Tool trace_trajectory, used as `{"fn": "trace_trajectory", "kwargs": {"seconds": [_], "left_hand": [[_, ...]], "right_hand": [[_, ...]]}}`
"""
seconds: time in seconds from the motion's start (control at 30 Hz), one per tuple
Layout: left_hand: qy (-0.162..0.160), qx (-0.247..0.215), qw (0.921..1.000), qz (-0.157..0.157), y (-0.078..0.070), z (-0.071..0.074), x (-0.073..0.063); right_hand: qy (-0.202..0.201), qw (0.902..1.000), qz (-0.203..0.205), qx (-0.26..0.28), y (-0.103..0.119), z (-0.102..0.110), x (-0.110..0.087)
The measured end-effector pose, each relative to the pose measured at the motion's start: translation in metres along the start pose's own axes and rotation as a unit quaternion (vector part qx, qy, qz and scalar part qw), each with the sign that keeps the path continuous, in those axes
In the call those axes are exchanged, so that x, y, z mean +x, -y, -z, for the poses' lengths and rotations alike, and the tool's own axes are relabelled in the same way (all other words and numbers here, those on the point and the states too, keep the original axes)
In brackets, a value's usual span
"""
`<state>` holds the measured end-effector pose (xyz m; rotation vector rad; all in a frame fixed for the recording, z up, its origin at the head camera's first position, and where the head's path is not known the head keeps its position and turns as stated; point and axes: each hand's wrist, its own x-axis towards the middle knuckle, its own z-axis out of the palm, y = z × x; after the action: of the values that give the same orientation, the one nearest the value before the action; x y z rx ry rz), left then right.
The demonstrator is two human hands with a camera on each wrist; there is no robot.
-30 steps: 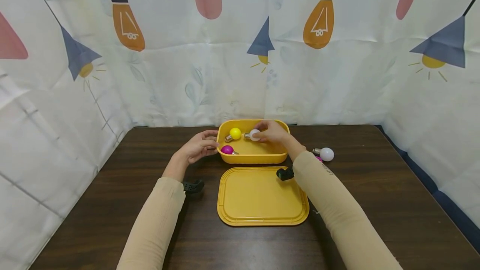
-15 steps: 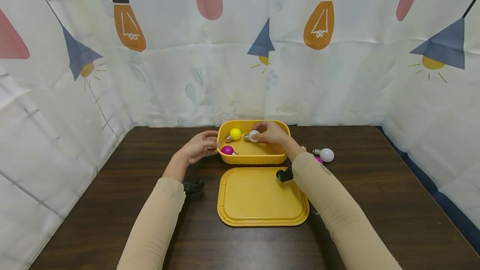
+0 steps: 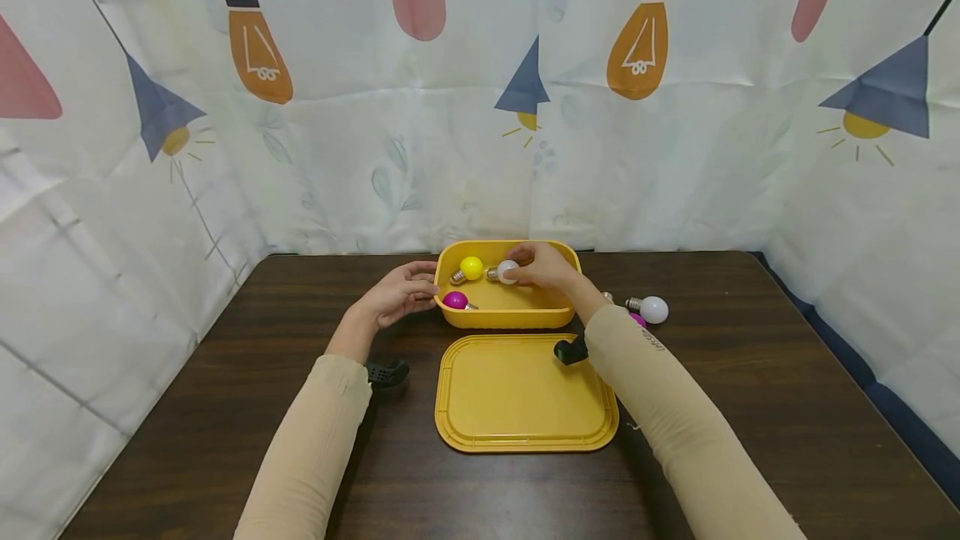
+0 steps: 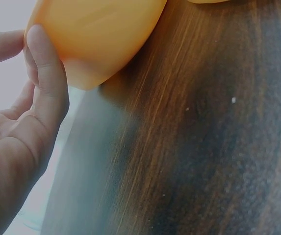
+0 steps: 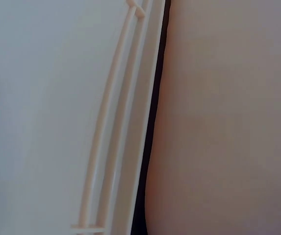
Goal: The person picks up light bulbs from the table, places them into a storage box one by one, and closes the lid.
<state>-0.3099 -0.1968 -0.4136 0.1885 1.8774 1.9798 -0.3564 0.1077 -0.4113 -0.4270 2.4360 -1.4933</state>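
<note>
A yellow plastic box (image 3: 507,319) stands at the far middle of the table. My left hand (image 3: 401,290) holds its left end, thumb against the outer wall in the left wrist view and fingers at the edge. Inside the box, my right hand (image 3: 542,265) pinches a white light bulb (image 3: 507,271) by its globe, the screw base pointing left. A yellow bulb (image 3: 471,267) and a magenta bulb (image 3: 455,300) lie in the box's left half. The right wrist view shows no fingers, only a pale ridged lid edge (image 5: 115,142) beside the forearm.
A flat yellow lid (image 3: 525,394) lies in front of the box, under the right wrist. Right of the box are another white bulb (image 3: 654,309) and a magenta bulb (image 3: 637,320) partly hidden by the sleeve. A printed white curtain (image 3: 465,165) hangs behind the dark wooden table (image 3: 787,373).
Almost nothing differs. The white bulb in my right hand has shifted very slightly left inside the box; my left hand stays at the box's end.
</note>
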Motion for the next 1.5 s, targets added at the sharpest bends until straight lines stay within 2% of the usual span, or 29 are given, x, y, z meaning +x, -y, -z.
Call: {"fn": "trace_trajectory", "kwargs": {"seconds": [0.4,0.63,0.8,1.07,1.33,1.5], "left_hand": [[-0.002,0.003,1.0000,0.002,0.002,0.001,0.002],[-0.010,0.001,0.9999,0.004,0.002,0.001,0.003],[-0.004,0.004,1.0000,0.001,0.003,0.002,0.003],[-0.003,0.002,1.0000,0.000,0.003,0.002,0.003],[0.001,-0.002,1.0000,0.004,0.000,0.000,0.001],[0.002,-0.002,1.0000,0.003,0.000,0.000,0.000]], "right_hand": [[-0.013,0.9998,-0.013,0.003,0.000,0.001,-0.002],[-0.016,0.9998,-0.007,-0.012,0.002,0.004,-0.004],[-0.019,0.9995,-0.005,-0.026,0.003,0.006,-0.005],[-0.011,0.9996,0.012,-0.024,0.007,0.010,-0.007],[-0.024,0.9962,0.023,-0.081,0.008,0.015,-0.011],[-0.028,0.9958,0.026,-0.084,0.009,0.017,-0.014]]}}
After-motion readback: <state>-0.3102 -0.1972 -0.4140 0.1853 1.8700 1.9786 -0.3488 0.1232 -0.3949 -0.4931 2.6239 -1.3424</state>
